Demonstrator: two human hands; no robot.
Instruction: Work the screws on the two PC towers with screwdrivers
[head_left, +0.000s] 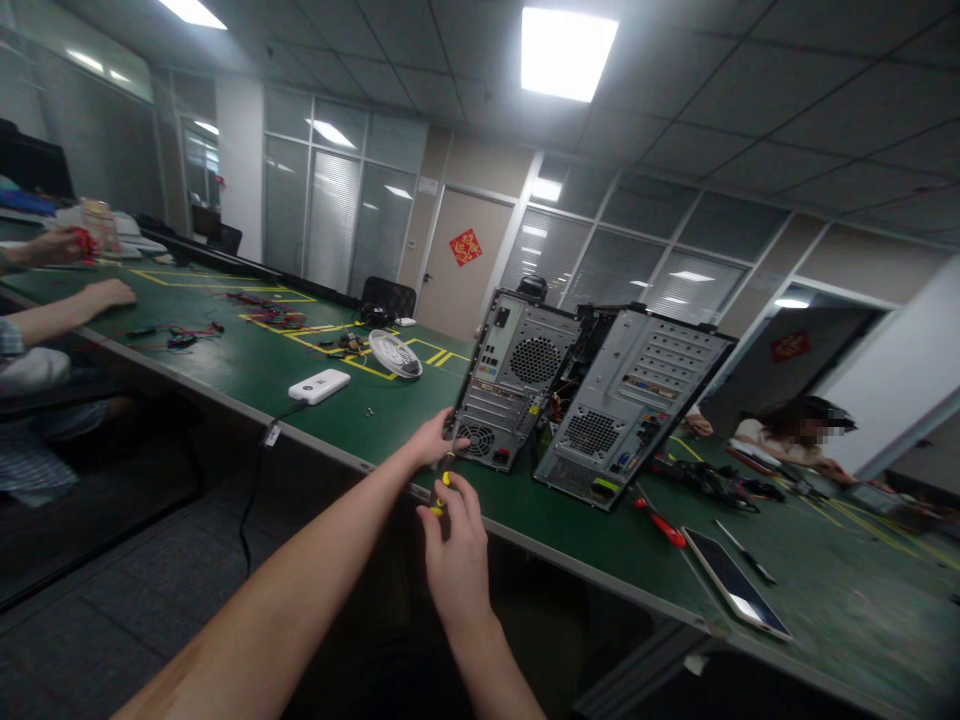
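Two grey computer cases stand upright side by side on the green table [517,522], their rear panels facing me. My left hand [433,441] is at the lower left edge of the left case [517,375], thumb and fingers around that edge. Just below it, my right hand [456,525] has its fingers closed on a small yellow-and-black tool [442,490], whose tip points up towards the case edge. The right case [626,410] leans slightly and touches nothing of mine.
Right of the cases lie a red-handled screwdriver [664,525], a tablet [735,583], a pen-like tool [745,552] and black cables [720,483]. A white power bank [319,386] and round white cover [395,354] lie left. Other people sit at both sides.
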